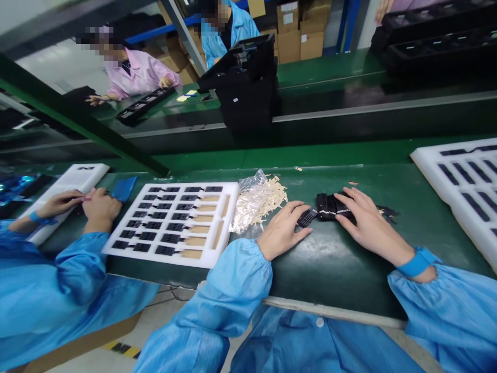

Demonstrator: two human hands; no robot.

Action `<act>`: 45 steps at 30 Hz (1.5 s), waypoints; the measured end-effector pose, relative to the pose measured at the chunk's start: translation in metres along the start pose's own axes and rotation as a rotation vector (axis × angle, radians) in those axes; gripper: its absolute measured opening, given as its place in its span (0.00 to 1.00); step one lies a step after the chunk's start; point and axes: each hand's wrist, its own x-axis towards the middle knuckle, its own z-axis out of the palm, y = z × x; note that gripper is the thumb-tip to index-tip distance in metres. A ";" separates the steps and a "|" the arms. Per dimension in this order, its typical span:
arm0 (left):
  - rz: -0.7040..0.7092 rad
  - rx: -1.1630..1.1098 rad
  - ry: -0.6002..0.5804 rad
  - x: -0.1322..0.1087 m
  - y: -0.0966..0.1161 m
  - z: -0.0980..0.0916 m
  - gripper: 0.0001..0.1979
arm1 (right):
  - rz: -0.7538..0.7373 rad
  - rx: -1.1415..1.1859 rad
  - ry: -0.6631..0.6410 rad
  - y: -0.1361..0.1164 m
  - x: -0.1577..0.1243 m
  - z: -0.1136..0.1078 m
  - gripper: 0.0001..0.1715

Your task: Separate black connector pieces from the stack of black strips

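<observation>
My left hand (282, 228) rests on the green bench, fingers curled, its fingertips pinching a small black ribbed part (306, 218). My right hand (367, 220) lies over a pile of the same black parts (330, 205), fingers spread and flat on them. Left of my hands lies a heap of pale tan strips (267, 199) spilling from a clear plastic bag (252, 182). Further left sits a white foam tray (223, 243) with rows of black parts and tan strips set in its slots.
A co-worker in a blue coat at the left has both hands (83, 204) by another white tray (77, 176). A second white foam tray (462, 186) lies at the right. Behind run a conveyor and black stacked trays (246, 85); two people work across it.
</observation>
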 end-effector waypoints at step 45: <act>-0.424 0.226 -0.097 0.013 0.025 -0.004 0.13 | 0.053 -0.019 0.063 -0.040 -0.023 0.019 0.42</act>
